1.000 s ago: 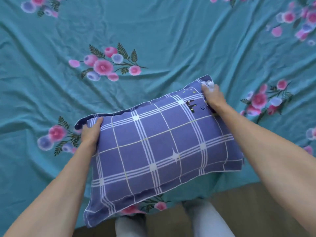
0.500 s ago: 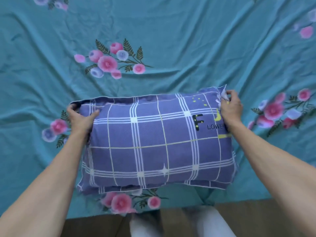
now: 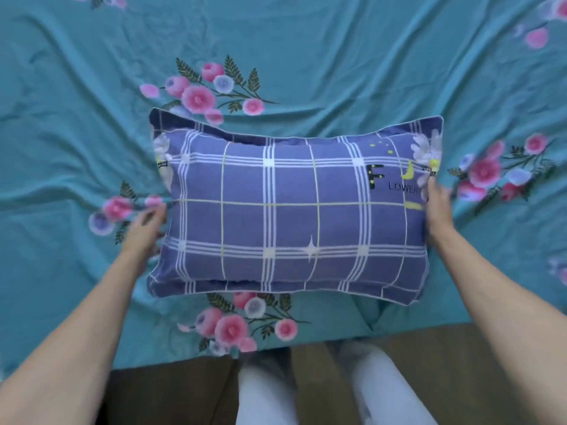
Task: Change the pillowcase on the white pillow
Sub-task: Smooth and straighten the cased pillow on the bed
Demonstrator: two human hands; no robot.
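Room all around the pillow

Your hands can slide anywhere on the flat sheet (image 3: 306, 41); only the pillow (image 3: 291, 216) sits there.

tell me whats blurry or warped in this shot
Head view: the left hand is smeared by motion, the right hand less so; the pillow print reads fairly sharp; the bedsheet bows from the wide lens; lighting is soft, without glare.

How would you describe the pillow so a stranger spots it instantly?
Start at the teal bedsheet printed with pink flower sprays, which fills most of the view. Near its front edge, between the person's left hand and right hand, lies the pillow. It is the only purple thing there, checked with white and yellow lines and marked with a black F.
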